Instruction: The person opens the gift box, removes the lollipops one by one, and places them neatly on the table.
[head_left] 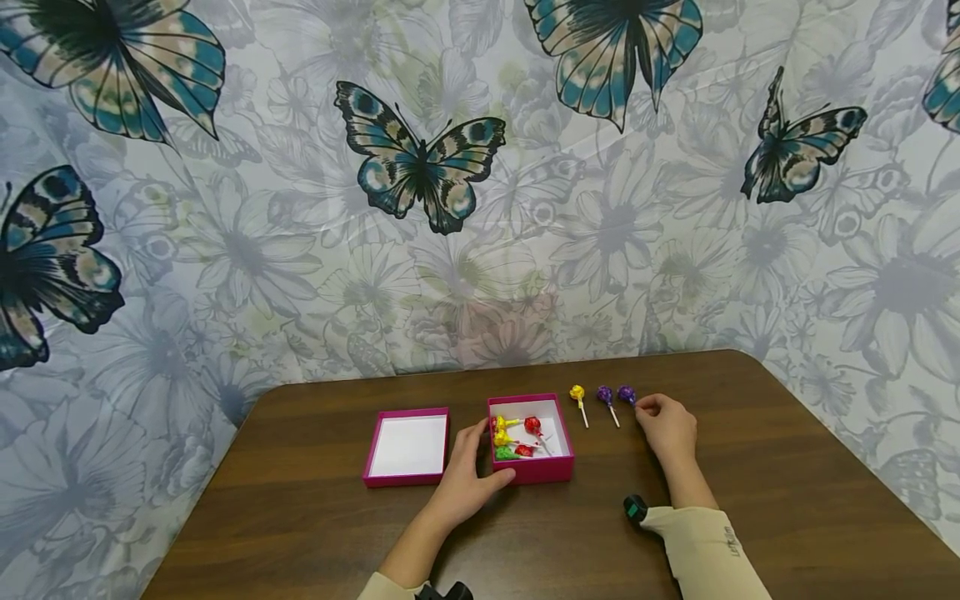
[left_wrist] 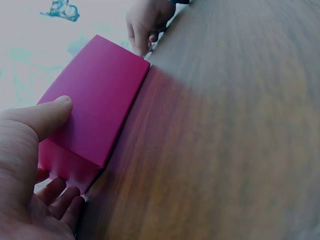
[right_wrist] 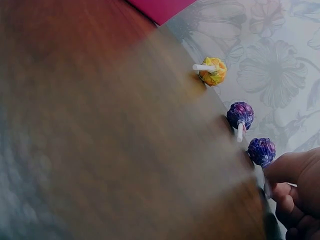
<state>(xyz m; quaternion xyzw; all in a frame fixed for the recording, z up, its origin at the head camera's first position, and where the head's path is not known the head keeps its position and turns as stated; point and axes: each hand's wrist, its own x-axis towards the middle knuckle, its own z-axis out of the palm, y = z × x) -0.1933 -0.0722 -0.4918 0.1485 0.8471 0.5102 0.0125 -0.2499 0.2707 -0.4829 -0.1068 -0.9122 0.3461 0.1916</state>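
A deep pink box (head_left: 532, 472) stands uncovered on the table with several yellow, red and green lollipops (head_left: 525, 451) inside. My left hand (head_left: 467, 482) holds its near left corner, the thumb on the front wall and the fingers along the left side; the left wrist view shows this grip on the box (left_wrist: 100, 95). To the right of the box, my right hand (head_left: 670, 429) pinches the stick of a purple lollipop (head_left: 627, 395). In the right wrist view that purple lollipop (right_wrist: 261, 151) has its stick partly hidden by the thumb and fingers.
The box's lid (head_left: 408, 446), white inside with pink edges, lies left of the box. A yellow lollipop (head_left: 577, 392) and another purple lollipop (head_left: 604, 395) lie between the box and my right hand. Behind the brown table (head_left: 570, 542) hangs a butterfly-patterned cloth (head_left: 480, 283).
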